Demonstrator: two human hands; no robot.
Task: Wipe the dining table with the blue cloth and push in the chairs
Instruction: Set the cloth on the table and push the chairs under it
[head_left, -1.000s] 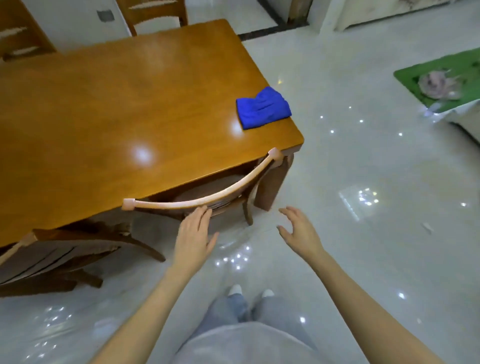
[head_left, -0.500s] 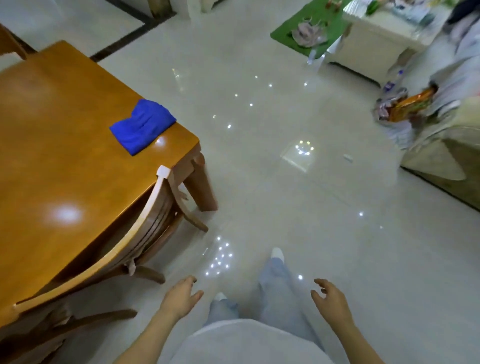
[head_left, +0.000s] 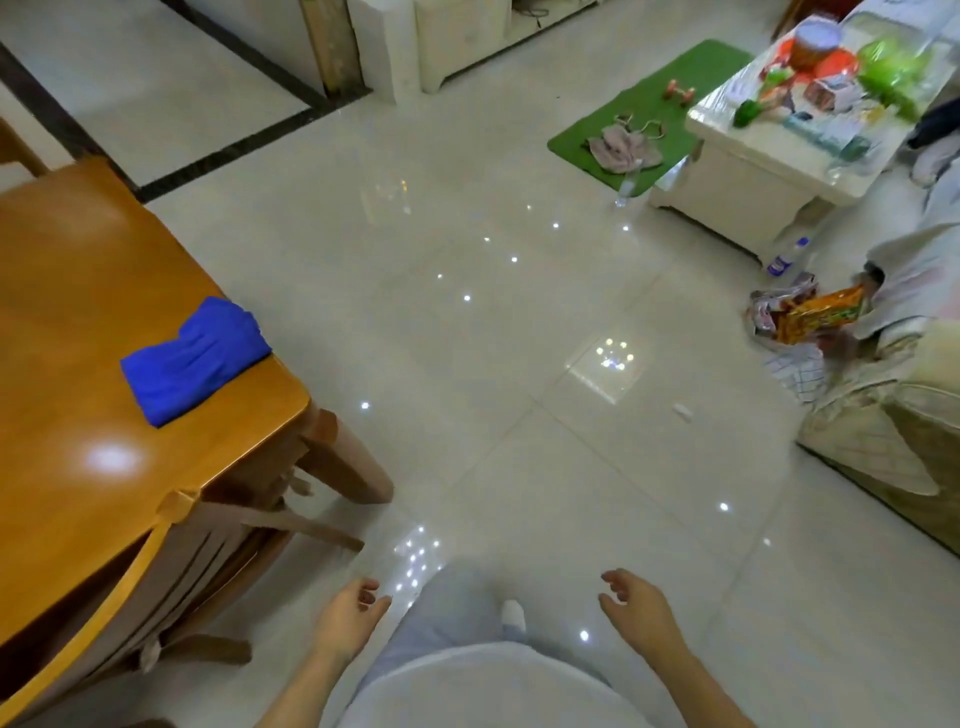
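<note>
Cloth (head_left: 195, 358): blue, soft, folded into a rumpled oblong with creases across the middle. It lies flat on the table (head_left: 78, 270) close to the near corner, one end reaching the edge. Neither hand touches it. The table is orange-brown wood with a glossy varnish that reflects a ceiling light, a rounded corner and a square, tapered leg (head_left: 348, 462). One chair (head_left: 202, 561) of matching wood stands tucked under the near side. Its curved top rail sits against the table edge and its flat vertical slats are visible below. Left hand (head_left: 348, 616): empty, fingers loosely curled, palm turned inward, hanging near the chair but apart from it. Right hand (head_left: 641, 605): empty, fingers relaxed and slightly bent, well clear of the table. Both hands hang either side of the person's pale grey trousers. The floor (head_left: 519, 415) is large pale polished tile showing point reflections of lights, with a dark inlaid border strip at upper left. A green mat (head_left: 649, 104) lies far across the floor with a crumpled pinkish fabric on it. Beside the mat stands a low cream table (head_left: 753, 171) with a clear-covered, cluttered top. At the right edge are a pale sofa (head_left: 883, 415), a clear bottle (head_left: 782, 260) and an orange bag (head_left: 821, 314) on the floor.
</note>
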